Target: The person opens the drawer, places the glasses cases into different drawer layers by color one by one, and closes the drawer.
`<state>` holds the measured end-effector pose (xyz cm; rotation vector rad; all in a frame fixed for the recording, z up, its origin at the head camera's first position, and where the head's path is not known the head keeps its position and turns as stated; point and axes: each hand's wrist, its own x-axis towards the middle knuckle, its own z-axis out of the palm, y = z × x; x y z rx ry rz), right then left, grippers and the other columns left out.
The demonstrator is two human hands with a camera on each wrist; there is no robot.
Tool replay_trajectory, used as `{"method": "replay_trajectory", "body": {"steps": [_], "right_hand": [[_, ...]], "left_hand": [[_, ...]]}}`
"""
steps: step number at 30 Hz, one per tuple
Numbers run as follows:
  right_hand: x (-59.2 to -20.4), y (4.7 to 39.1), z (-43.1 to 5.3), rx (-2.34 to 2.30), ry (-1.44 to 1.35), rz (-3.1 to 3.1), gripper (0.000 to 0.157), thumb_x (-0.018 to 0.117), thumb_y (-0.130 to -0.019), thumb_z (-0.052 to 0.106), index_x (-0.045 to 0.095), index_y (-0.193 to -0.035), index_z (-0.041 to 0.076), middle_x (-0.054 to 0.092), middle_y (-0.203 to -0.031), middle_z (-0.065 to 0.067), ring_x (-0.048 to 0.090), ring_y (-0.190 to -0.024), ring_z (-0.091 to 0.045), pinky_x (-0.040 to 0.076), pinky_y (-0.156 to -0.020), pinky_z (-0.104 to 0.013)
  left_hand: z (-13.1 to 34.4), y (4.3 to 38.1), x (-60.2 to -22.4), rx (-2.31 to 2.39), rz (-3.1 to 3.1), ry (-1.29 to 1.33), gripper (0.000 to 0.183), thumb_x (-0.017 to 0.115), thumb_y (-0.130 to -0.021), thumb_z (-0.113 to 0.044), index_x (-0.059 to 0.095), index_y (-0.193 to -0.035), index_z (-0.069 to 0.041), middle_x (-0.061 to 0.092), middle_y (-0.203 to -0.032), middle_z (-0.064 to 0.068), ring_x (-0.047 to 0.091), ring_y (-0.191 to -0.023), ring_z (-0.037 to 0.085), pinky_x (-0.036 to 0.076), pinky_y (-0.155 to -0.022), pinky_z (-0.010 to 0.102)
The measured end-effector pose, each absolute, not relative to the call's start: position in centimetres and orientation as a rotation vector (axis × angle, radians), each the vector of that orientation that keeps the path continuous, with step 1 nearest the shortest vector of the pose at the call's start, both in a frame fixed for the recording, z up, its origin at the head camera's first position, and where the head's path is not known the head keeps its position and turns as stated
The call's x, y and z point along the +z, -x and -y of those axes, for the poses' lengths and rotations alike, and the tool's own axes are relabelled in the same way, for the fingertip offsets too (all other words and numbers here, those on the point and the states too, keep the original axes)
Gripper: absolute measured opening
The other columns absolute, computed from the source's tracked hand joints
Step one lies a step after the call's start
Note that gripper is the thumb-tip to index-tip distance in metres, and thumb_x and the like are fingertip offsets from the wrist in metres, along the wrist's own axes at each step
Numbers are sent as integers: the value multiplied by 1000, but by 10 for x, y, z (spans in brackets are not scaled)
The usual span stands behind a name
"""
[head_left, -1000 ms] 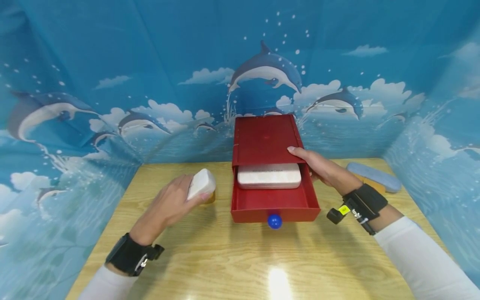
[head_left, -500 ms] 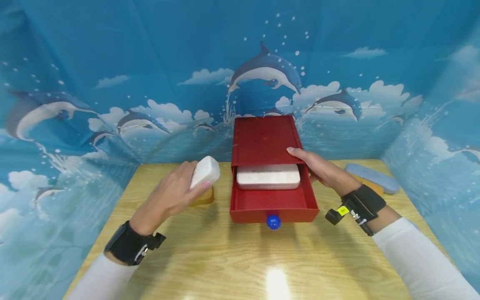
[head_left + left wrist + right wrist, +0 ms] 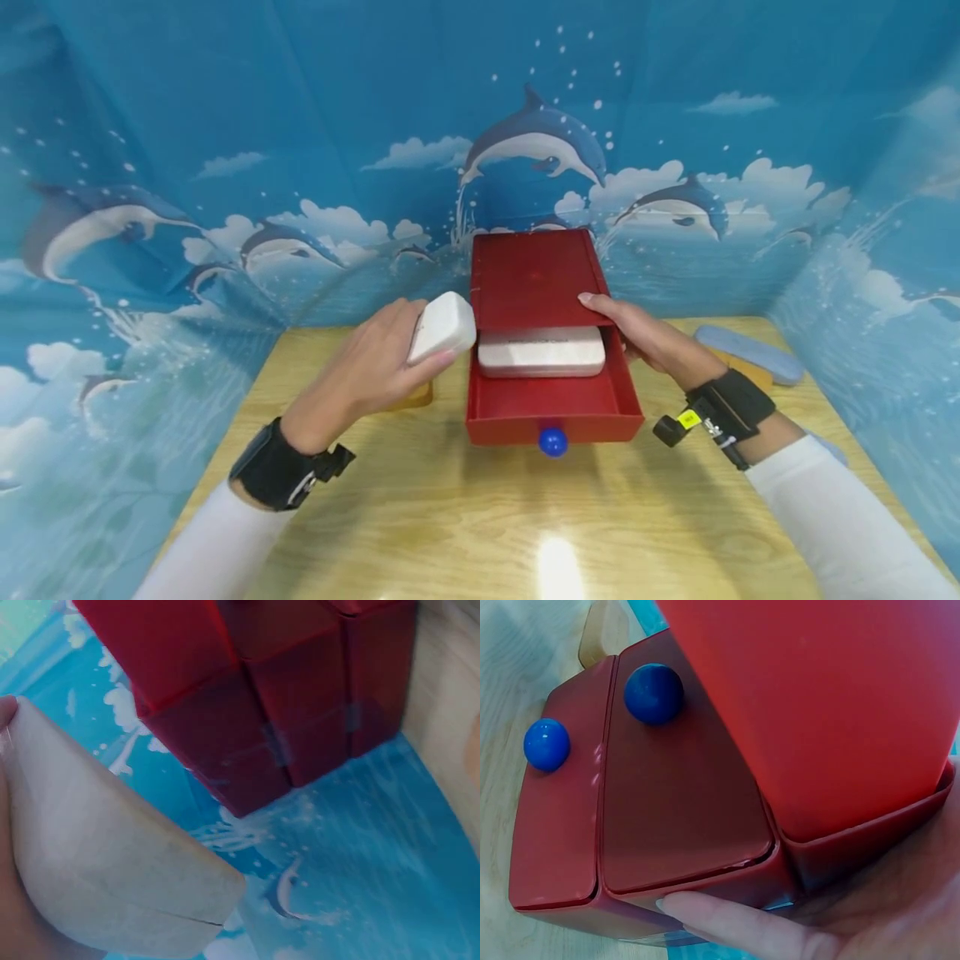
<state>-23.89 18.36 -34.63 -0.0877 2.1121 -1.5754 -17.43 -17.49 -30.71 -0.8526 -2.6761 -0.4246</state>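
Note:
My left hand (image 3: 367, 371) grips a white glasses case (image 3: 444, 325), tilted and held up just left of a red drawer cabinet (image 3: 534, 279). In the left wrist view that case (image 3: 112, 840) shows a seam near its end. The cabinet's top drawer (image 3: 502, 430) is pulled out, with a blue knob (image 3: 552, 442) on its front. A second white case (image 3: 542, 354) lies crosswise inside, towards the back. My right hand (image 3: 651, 337) holds the cabinet's right side, thumb on the top. One finger (image 3: 727, 919) lies along its side in the right wrist view.
Two lower drawers with blue knobs (image 3: 654, 694) are shut below the pulled-out one. At the right, a grey-blue case (image 3: 750, 354) lies over a yellow one (image 3: 756, 375). Something yellow (image 3: 418, 397) sits partly behind my left hand. A dolphin-printed curtain (image 3: 337, 167) stands behind the table.
My left hand has moved right and up with the white glasses case, closer to the red cabinet. The right hand and the pulled-out drawer stay in place.

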Motion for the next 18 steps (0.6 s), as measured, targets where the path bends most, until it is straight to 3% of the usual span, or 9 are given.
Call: {"method": "replay_trajectory", "body": {"steps": [18], "right_hand": [[-347, 238, -185, -1569, 91, -2134, 77, 42, -90, 67, 38, -134, 4, 60, -106, -15, 65, -86, -26, 54, -73, -48]], "left_hand": [[102, 173, -268, -439, 2650, 1083, 76, 33, -85, -77, 44, -127, -14, 47, -101, -7, 43, -84, 6, 47, -58, 26]]}}
